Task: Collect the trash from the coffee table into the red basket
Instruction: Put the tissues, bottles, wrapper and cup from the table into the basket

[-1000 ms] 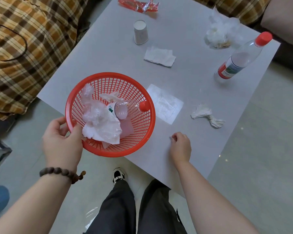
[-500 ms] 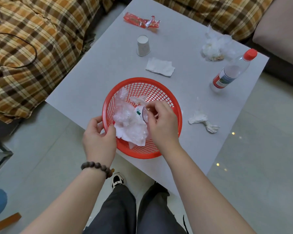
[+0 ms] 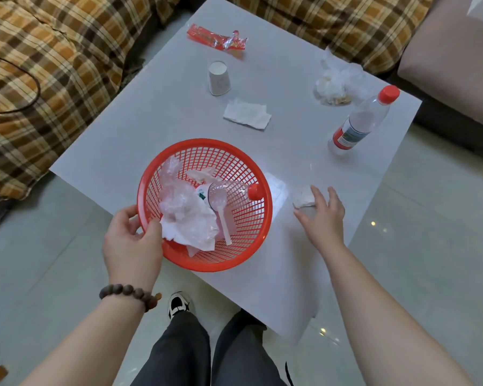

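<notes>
My left hand (image 3: 133, 242) grips the near-left rim of the red basket (image 3: 251, 238), which tilts over the front edge of the grey coffee table (image 3: 156, 129). Inside lie crumpled tissue, clear plastic, a bottle with a red cap and a white plastic spoon (image 3: 224, 220). My right hand (image 3: 322, 215) hovers with fingers spread over a crumpled white tissue (image 3: 303, 197) near the table's right front. A flat clear wrapper (image 3: 278, 190) lies beside the basket. Farther back are a folded napkin (image 3: 247, 114), an upturned paper cup (image 3: 219, 78), a red snack wrapper (image 3: 216, 40), a plastic bag wad (image 3: 336, 82) and a bottle (image 3: 361, 121).
Plaid-covered sofas (image 3: 39, 79) border the table on the left and behind. A beige cushion (image 3: 452, 51) sits at the right back. My legs and a shoe (image 3: 177, 305) are below the table's front edge, on a shiny tiled floor (image 3: 430, 246).
My right hand picked up the spoon from the table's front, dropped it into the basket, then moved right over the crumpled tissue. The basket shifted along the table edge.
</notes>
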Tool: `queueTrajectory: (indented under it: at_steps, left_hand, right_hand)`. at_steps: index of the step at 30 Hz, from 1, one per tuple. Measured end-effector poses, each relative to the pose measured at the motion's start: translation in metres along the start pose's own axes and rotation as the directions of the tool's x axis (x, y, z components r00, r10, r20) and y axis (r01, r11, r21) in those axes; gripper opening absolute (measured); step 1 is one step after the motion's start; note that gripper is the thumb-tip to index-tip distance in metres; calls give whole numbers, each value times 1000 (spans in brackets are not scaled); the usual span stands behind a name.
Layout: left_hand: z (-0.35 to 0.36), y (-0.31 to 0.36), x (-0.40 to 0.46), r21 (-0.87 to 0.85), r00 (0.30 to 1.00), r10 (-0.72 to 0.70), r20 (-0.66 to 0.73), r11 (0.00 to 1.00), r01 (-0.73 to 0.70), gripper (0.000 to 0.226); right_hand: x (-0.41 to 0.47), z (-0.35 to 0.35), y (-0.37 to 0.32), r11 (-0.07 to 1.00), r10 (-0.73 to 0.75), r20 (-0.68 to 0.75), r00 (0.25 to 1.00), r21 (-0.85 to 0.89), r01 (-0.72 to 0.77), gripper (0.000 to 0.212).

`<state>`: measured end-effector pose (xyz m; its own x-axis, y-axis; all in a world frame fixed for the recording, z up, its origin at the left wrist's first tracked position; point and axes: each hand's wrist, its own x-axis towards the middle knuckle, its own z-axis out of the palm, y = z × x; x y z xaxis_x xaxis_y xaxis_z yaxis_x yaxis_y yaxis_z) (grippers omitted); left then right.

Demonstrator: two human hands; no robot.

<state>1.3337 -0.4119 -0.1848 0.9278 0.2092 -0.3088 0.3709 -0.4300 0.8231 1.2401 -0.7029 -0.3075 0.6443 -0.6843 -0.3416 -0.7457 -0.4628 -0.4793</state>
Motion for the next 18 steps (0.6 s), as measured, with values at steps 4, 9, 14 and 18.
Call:
queueTrajectory:
  at_steps: [4,9,14,18]
  left_hand:
    - [1,-6,-1,-2,1000,0,-18,1000,0,20]
    - [-1,-14,0,9,999,13,-45,1000,-13,25]
    - [-1,-15,0,-9,999,21,-44,1000,-21,26]
    - [-3,-10,-3,-45,999,13,-32,999,-15,25]
  right_hand:
    - [32,23,26,965,-26,244,969,-245,88,66]
    - [36,47,22,955,-45,214,976,-277,104,47]
    - [30,49,16,986,-89,77,993,-137,99,22]
    - [16,29,0,990,-128,56,990,59,125,19]
